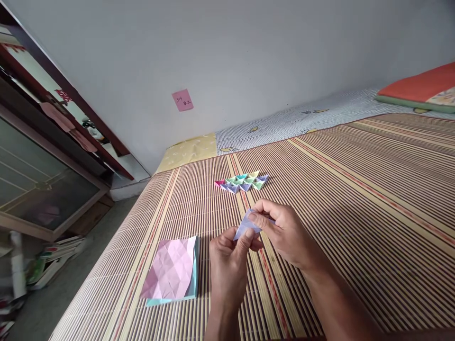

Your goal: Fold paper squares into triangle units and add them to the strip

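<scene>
A folded piece of lavender paper (245, 224) is pinched between both hands above the striped mat. My left hand (230, 253) grips its lower edge, thumb on top. My right hand (279, 227) holds the upper right part between thumb and fingers, hiding some of it. Just beyond them lies a cluster of small folded paper boats (241, 182) in pink, green, teal, yellow and lavender. To the left of my left hand rests a creased pink paper sheet (172, 269) on top of teal paper (194, 284).
The bamboo mat (320, 189) covers the bed. A patterned sheet (270, 128) runs along the wall, with a red folded quilt (419, 85) at far right. A pink note (182, 100) is stuck to the wall. Left of the bed stands a glass-panelled door (46, 180).
</scene>
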`<state>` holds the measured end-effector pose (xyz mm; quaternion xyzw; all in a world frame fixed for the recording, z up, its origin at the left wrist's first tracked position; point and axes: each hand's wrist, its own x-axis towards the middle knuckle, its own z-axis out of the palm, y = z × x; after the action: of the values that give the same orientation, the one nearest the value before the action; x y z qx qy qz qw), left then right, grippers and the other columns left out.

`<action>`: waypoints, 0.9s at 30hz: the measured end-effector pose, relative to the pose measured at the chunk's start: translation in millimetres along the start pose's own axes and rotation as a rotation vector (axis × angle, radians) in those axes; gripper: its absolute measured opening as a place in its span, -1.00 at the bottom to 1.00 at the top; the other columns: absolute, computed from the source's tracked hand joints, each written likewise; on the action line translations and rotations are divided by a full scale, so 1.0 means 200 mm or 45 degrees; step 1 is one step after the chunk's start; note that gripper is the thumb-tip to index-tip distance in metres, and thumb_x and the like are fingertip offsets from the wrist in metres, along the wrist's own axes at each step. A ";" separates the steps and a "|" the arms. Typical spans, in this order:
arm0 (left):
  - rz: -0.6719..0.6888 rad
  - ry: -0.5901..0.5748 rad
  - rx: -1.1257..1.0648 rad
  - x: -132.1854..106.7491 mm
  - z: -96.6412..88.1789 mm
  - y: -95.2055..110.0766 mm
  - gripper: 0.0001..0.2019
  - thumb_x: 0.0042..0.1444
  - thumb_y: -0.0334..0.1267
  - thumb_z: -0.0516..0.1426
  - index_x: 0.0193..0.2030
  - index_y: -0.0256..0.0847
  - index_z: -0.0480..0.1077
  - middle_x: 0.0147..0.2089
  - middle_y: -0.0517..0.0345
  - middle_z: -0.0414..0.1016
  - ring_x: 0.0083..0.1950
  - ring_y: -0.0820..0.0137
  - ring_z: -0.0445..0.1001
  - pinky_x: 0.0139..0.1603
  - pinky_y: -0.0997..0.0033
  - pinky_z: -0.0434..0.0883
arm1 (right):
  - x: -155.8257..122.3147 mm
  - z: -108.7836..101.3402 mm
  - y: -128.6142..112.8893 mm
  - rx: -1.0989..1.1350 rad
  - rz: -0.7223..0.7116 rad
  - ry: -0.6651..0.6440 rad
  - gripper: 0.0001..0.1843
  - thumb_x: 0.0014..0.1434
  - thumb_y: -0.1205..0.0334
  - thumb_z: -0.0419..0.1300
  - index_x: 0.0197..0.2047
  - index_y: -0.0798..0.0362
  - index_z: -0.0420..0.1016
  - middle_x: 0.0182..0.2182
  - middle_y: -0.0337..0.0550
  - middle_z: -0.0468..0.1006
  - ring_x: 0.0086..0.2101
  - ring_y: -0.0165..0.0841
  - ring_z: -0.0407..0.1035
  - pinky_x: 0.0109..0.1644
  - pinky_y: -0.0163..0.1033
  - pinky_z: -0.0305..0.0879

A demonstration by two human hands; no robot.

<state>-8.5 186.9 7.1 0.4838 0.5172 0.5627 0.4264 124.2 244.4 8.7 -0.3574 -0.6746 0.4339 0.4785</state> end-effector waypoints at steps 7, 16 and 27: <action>-0.021 -0.201 -0.056 0.02 -0.04 0.02 -0.57 0.31 0.07 0.16 -0.35 -0.21 0.66 -0.43 0.01 0.62 -0.36 0.30 0.52 -0.16 0.28 0.44 | -0.01 -0.05 0.02 0.042 -0.020 -0.060 -0.73 0.37 0.15 0.19 -0.37 0.07 0.47 -0.49 -0.26 0.47 -0.46 -0.41 0.34 -0.37 -0.28 0.26; -0.150 -0.144 -0.148 0.04 -0.07 -0.05 -0.79 0.04 -0.16 0.41 -0.40 -0.26 0.59 -0.42 0.13 0.51 -0.36 0.41 0.40 -0.24 0.39 0.33 | 0.00 -0.03 0.00 0.180 0.073 -0.270 -0.78 0.26 0.17 0.30 -0.40 0.09 0.54 -0.50 -0.24 0.49 -0.45 -0.40 0.36 -0.38 -0.27 0.28; -0.168 -0.210 -0.136 0.03 -0.04 -0.03 -0.76 0.06 -0.18 0.38 -0.53 -0.23 0.54 -0.49 0.16 0.46 -0.39 0.40 0.35 -0.25 0.38 0.28 | 0.01 -0.04 0.02 0.132 0.051 -0.007 -0.77 0.30 0.10 0.26 -0.32 0.06 0.57 -0.47 -0.22 0.53 -0.46 -0.39 0.39 -0.42 -0.29 0.29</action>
<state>-18.4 192.1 1.1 0.4698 0.4804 0.5186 0.5287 130.7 249.7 6.0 -0.3444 -0.6452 0.4786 0.4858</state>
